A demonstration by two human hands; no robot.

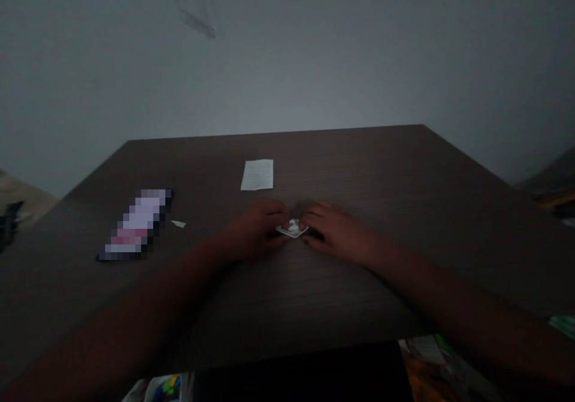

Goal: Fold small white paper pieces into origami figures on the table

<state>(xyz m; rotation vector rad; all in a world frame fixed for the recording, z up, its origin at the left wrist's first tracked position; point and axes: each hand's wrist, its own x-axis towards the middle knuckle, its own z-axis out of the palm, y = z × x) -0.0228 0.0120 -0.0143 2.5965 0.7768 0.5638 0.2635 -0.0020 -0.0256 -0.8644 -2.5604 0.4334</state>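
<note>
Between my hands, just above or on the table, is a small folded piece of white paper [294,229] with grey marks on it. My left hand [258,229] pinches its left side between thumb and fingers. On the opposite side, my right hand [332,229] grips the paper's right edge in the same way. Both hands cover the paper's outer ends, so only its middle and a pointed near edge show. Beyond my left hand a flat sheet of printed paper [257,175] lies on the table.
A phone [137,225] with a blurred-out screen lies at the left on the dark wooden table [359,156]. Beside it is a small white paper scrap [178,224]. A pale wall [287,60] rises behind the table, with a clear plastic bag [191,0] on it.
</note>
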